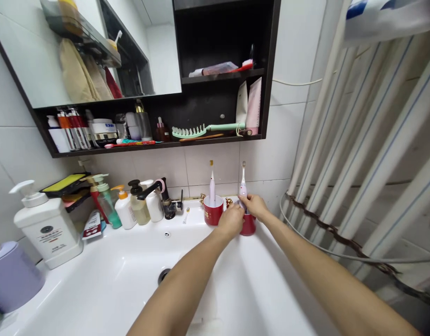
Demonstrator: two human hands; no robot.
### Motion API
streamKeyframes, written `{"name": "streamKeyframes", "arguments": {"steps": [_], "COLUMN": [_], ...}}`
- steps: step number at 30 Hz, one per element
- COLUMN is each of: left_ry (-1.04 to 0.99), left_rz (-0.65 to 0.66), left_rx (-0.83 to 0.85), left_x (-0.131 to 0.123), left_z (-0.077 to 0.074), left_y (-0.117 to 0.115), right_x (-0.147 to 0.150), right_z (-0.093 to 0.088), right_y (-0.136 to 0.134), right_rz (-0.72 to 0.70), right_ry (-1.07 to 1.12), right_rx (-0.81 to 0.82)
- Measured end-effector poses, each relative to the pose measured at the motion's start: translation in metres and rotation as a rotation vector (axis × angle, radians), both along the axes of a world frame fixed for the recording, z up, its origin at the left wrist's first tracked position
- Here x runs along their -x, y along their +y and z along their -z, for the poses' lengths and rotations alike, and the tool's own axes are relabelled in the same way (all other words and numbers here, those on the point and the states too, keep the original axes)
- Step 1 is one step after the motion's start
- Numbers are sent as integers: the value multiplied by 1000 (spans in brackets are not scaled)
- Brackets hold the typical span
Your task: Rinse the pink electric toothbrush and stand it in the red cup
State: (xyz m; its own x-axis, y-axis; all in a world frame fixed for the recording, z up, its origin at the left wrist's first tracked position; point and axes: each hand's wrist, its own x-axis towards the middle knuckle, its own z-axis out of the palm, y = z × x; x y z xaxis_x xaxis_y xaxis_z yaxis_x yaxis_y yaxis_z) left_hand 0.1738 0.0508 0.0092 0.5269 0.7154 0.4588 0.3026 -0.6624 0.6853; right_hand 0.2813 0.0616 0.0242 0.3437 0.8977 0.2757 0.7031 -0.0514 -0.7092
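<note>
Two red cups stand side by side on the back right of the white sink. My left hand (232,219) is closed at the left side and rim of the right red cup (248,226), hiding part of it. At that cup's top, my right hand (254,206) pinches the lower body of an electric toothbrush (243,186), which stands upright with its bristles up. Another pale pink electric toothbrush (212,189) stands in the left red cup (213,215), untouched. Gold handles show beside both cups.
A black faucet (169,205) and several pump bottles (124,207) line the sink's (124,266) back edge. Above hangs a dark shelf cabinet (215,105) holding a green hairbrush (190,132). White pipes (355,149) rise on the right. A small brush head (187,215) lies near the faucet.
</note>
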Motion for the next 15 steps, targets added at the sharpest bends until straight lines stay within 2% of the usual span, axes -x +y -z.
{"name": "streamKeyframes", "arguments": {"steps": [2,5,7,9,11,13,15], "left_ry": [6,98,163,230,301,342,338], "left_rz": [2,-64,-204,-366,-446,-433,-397], "left_rx": [0,-144,-265,-309,-267,-192,-146], "left_x": [0,11,26,43,59,69,77], "left_z": [1,0,0,-1,0,2,5], "left_y": [7,15,20,24,27,27,21], "right_x": [-2,-5,-6,-6,-3,6,21], "right_z": [1,3,4,2,-2,-8,-9], "right_y": [9,18,20,17,9,-2,-15], "right_rz": [-10,-22,-23,3,69,133,134], "right_ry": [-2,17,36,52,57,52,46], "right_rx": [22,34,16,-38,-125,-219,-281]}}
